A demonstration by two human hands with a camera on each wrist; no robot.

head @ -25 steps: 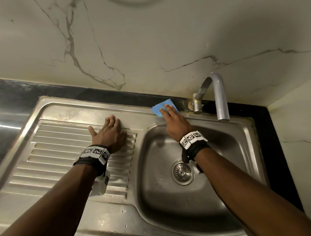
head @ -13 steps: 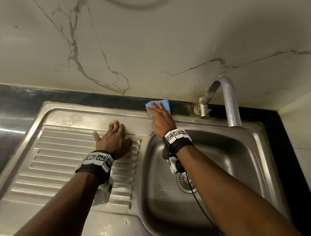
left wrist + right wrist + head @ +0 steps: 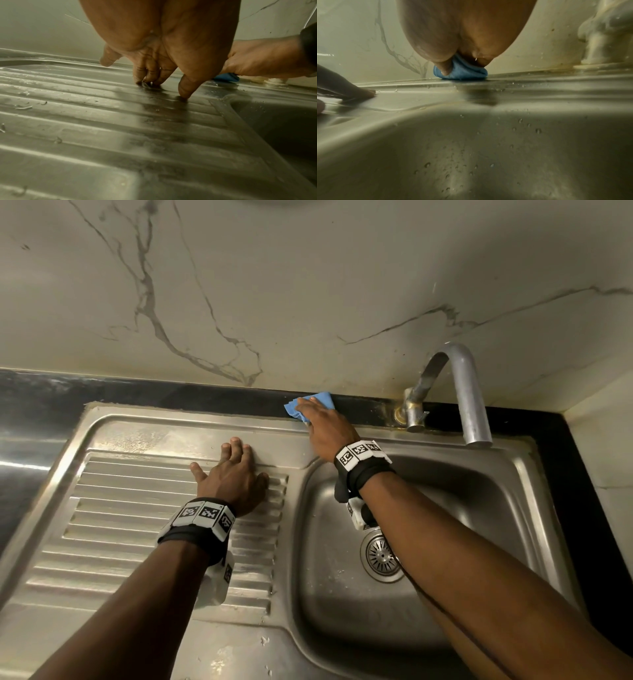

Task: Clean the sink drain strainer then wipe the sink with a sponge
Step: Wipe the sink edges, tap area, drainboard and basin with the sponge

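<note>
My right hand (image 3: 325, 428) holds a blue sponge (image 3: 311, 405) against the back rim of the steel sink (image 3: 513, 474), left of the faucet. In the right wrist view the thumb curls over the sponge (image 3: 464, 75) under my palm (image 3: 464, 33). My left hand (image 3: 233, 470) rests open on the ribbed drainboard (image 3: 137, 508), and its fingertips (image 3: 145, 79) press the metal. The round drain strainer (image 3: 382, 556) sits in the basin floor, partly hidden by my right forearm. The sponge (image 3: 226, 77) shows just past my left hand in the left wrist view.
A curved metal faucet (image 3: 462, 392) rises at the back right of the basin. A marble wall (image 3: 308, 302) stands right behind the black counter strip (image 3: 171, 395). Water drops and specks dot the basin wall (image 3: 488, 148) and drainboard.
My right hand has slid the sponge leftward along the back rim, away from the faucet. The left hand has stayed planted on the drainboard.
</note>
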